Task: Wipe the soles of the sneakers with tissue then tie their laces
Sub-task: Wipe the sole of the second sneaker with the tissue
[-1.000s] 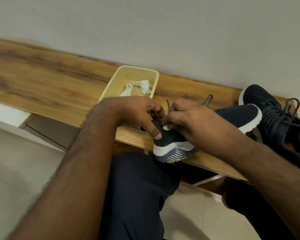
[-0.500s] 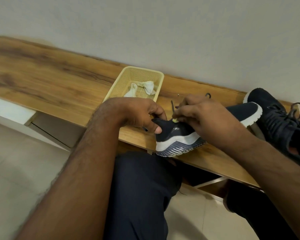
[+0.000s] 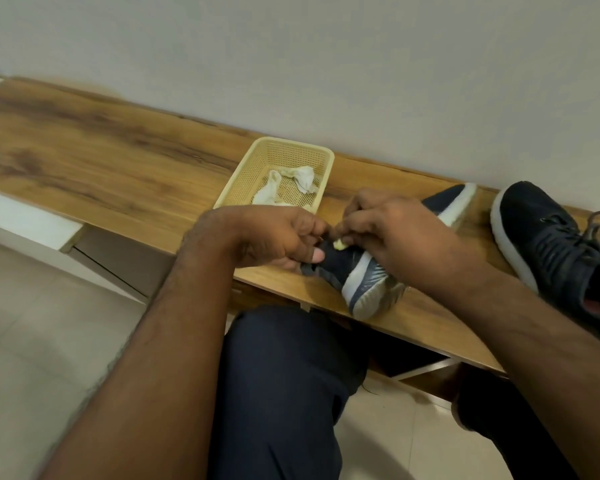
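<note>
A dark navy sneaker [image 3: 362,284] with a white midsole lies on the wooden bench [image 3: 118,174], its heel at the front edge and tipped so the grey sole shows. My left hand [image 3: 274,237] and my right hand [image 3: 399,237] meet over its lacing area, fingers curled and pinching its laces, which are mostly hidden under the hands. My left thumb rests on the shoe's collar. The second navy sneaker [image 3: 551,247] lies to the right with loose grey laces. Crumpled white tissues [image 3: 298,183] lie in a basket.
The pale yellow plastic basket [image 3: 246,180] stands on the bench just behind my left hand, close to the grey wall. My knees in dark trousers [image 3: 284,393] sit under the bench's front edge. Tiled floor lies on the left.
My hands have closed in together over the sneaker. The lace ends that stuck up behind them are out of sight. The sneaker has tipped, showing more sole.
</note>
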